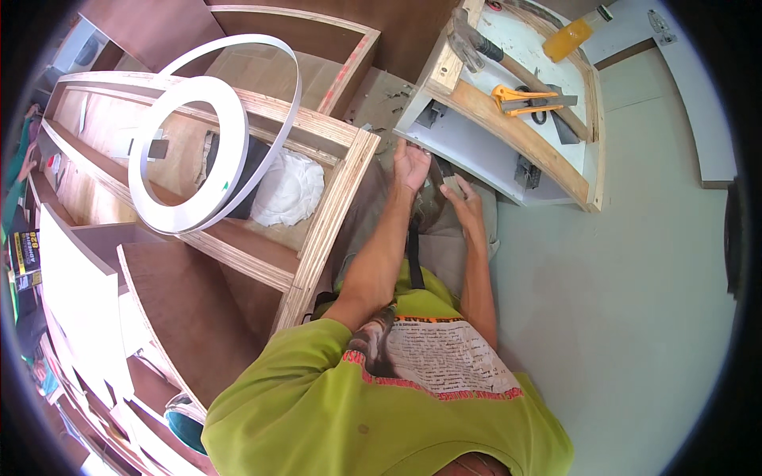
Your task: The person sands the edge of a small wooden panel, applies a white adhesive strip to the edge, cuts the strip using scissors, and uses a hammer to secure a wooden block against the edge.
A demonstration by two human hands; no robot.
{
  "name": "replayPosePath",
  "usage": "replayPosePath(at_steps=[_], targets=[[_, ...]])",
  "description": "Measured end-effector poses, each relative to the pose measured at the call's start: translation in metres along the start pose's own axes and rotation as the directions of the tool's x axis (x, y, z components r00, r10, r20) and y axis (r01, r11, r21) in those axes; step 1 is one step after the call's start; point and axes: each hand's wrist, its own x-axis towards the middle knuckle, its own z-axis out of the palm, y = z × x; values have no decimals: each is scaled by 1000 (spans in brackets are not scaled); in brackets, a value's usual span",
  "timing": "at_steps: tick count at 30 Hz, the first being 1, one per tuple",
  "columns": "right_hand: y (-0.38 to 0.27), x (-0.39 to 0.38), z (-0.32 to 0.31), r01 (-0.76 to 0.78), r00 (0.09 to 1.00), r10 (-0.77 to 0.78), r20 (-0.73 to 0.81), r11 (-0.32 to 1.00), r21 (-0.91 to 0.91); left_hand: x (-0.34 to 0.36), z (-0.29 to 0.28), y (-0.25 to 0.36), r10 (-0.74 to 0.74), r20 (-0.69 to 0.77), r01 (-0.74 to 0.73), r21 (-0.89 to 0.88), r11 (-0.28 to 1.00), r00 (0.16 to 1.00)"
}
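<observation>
My left hand (412, 166) is turned palm up against the near lower edge of a white-lined wooden box (476, 155). Its fingertips are partly hidden at that edge, so their grip is unclear. Just to the right, the fingers of my right hand (467, 200) are closed on a small flat tool (451, 185) with a pale body and a dark end; its exact kind is unclear. The tool is close to the box's edge, between my two hands. A narrow edging strip (298, 87) hangs in a loop from a white roll (232, 127) standing at the left.
On the box lie a hammer (516, 71), a yellow-handled cutting tool (528, 101) and a bottle of amber liquid (567, 41). Plywood frames (329, 143) stand at my left, with a crumpled white cloth (290, 189) inside. Grey floor (611, 317) stretches along my right.
</observation>
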Motion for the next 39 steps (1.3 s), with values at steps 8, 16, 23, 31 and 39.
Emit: replayPosePath(at_steps=[8,16,23,31,39], targets=[[-2,-2,-2,-26,999,24,24,996,81,3,-1,6,6,-48,-2,87,996,999],[-6,-14,-12,-63,998,64,-4,993,100,4,-10,3,12,54,-13,19,1000,998],[-9,-21,-24,-133,991,133,17,991,22,4,-1,-2,21,43,-24,54,998,999],[-21,-24,-22,-211,977,209,44,976,55,4,-17,11,76,12,-76,3,997,997],[-25,-24,-23,-213,975,208,72,974,70,-8,3,22,95,-53,-89,109,990,994]])
